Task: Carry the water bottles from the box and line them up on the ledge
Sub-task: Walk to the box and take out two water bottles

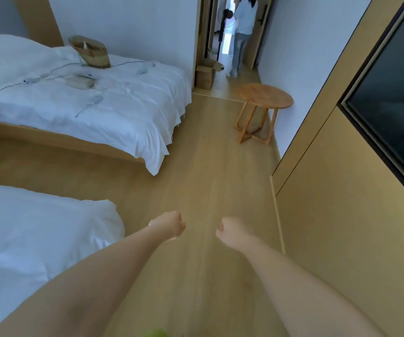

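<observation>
a: pale wood floor [210, 147] runs ahead between the beds and the right wall. the left hand [169, 226] and right hand [232, 231] reach forward over it, near each other but apart.

b: what do they hold?

a: nothing that shows. both have the fingers curled under into loose fists, backs turned up.

b: and the bottles, the box?

a: no bottle shows. a cardboard box [205, 75] sits on the floor by the doorway, well apart from the hands, flaps up; what is in it cannot be told.

b: what else?

a: a far bed [123, 113] in white sheets, with a straw hat [91, 51] and cables on it. a near bed [38, 234] at the left edge. a round wooden table [266, 98] by the right wall. a person [243, 32] stands in the hallway. a dark screen [395, 93] is set in the wood panel on the right. something green and blurred, perhaps fruit, sits at the bottom edge.
</observation>
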The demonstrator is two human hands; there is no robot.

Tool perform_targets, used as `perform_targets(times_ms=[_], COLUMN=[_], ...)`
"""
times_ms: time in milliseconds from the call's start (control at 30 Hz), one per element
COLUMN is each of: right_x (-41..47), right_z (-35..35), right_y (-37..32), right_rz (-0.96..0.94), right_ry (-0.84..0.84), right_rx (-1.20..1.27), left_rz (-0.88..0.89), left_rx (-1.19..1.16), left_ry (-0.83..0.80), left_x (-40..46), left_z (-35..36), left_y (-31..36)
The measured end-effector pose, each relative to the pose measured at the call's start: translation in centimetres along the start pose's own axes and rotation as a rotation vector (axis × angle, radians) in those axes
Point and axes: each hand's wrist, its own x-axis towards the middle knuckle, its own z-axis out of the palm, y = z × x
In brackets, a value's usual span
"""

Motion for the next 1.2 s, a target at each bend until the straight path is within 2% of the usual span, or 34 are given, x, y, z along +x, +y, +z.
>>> perform_targets(times_ms=[200,367,600,833,1100,1200], right_x=[10.6,22.5,36.7,48.1,65.4,71.4], right_z=[-5.4,-11.7,-21.0,-26.1,-34.3,-38.7], right_y=[-1.3,-3.2,-4.3,-1.3,3.9,5.6], right_rz=[-0.077,-0.071,0.025,0.103,0.067,0.046], right_ry=[-0.008,0.012,0.022,-0.019,-0.008,0.013], right_rx=[-0.166,-0.127,-0.024,-0.005,-0.052,-0.065], left_rz=[-0.053,-0.043,0.055,0.096,0.074,0.042], left_rx=[0.001,-0.002,0.032,0.022,0.044,-0.014], left_ry=[-0.047,0.022,-0.008,-0.041,-0.009,-0.002], left_x=[11.2,23.6,38.8,51.7,68.5,74.0], left_z=[-5.3,-12.0,-22.5,-26.6,-32.5,-35.7], left_y=[-1.1,-1.8,-0.7,3.6,9.3,11.7])
